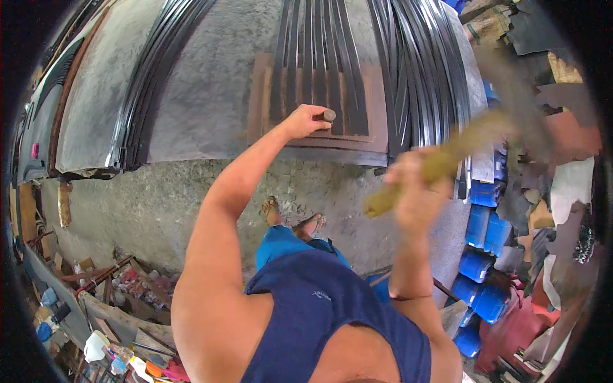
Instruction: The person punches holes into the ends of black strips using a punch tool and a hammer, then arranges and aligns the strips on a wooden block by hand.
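Fingers [314, 109] of the left hand [300, 123] pinch a cylindrical punch [329, 115] end-up over dark strips [355, 105] on a brown board [377, 105] atop the bench [217, 76], arm reaching forward, elbow slightly bent. Forearm raised, the right hand [418, 195] wraps a motion-blurred hammer's wooden handle [440, 163], its head [522, 102] slanting outward to the right.

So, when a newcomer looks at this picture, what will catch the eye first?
Probably the blurred hammer-like tool in the right hand, right of centre. Then the left hand, above centre, holding a short round rod over black strips on a brown board. Blue plastic containers stand out at right.
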`<state>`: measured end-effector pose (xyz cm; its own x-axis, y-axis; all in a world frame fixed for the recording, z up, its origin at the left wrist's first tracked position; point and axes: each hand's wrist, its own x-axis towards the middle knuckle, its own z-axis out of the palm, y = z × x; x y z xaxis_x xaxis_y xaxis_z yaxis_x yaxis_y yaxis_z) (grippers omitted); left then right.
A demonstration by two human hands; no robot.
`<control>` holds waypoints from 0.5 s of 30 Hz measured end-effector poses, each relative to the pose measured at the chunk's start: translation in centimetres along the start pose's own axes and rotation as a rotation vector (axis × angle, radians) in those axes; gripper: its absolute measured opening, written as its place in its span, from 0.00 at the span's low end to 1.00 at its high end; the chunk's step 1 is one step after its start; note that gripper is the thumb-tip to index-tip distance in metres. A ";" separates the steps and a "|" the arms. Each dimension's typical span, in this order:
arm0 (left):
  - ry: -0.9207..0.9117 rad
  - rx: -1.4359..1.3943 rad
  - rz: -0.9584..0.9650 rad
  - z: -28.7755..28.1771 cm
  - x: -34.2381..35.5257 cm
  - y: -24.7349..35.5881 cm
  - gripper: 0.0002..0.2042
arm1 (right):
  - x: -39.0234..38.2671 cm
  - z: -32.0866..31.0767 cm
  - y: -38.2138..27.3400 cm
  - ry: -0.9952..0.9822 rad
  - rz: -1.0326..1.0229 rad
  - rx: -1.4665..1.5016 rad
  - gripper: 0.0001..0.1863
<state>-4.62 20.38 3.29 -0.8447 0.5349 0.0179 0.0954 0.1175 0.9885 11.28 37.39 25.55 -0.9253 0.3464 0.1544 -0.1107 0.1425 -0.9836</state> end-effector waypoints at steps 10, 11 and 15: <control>0.031 0.028 -0.058 1.8 -1.4 1.1 0.13 | -10.1 -9.5 8.3 -0.781 0.756 -0.720 0.19; 0.023 -0.010 -0.023 2.1 -0.9 1.5 0.12 | -10.2 -10.2 7.8 -0.743 0.802 -0.713 0.18; 0.010 -0.064 -0.023 3.1 1.3 0.9 0.11 | -9.4 -13.0 7.7 -0.620 0.740 -0.733 0.17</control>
<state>-3.97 23.81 3.74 -0.8515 0.5244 -0.0042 0.0417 0.0757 0.9963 23.86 47.33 17.70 -0.7167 0.0918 -0.6914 0.5643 0.6589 -0.4975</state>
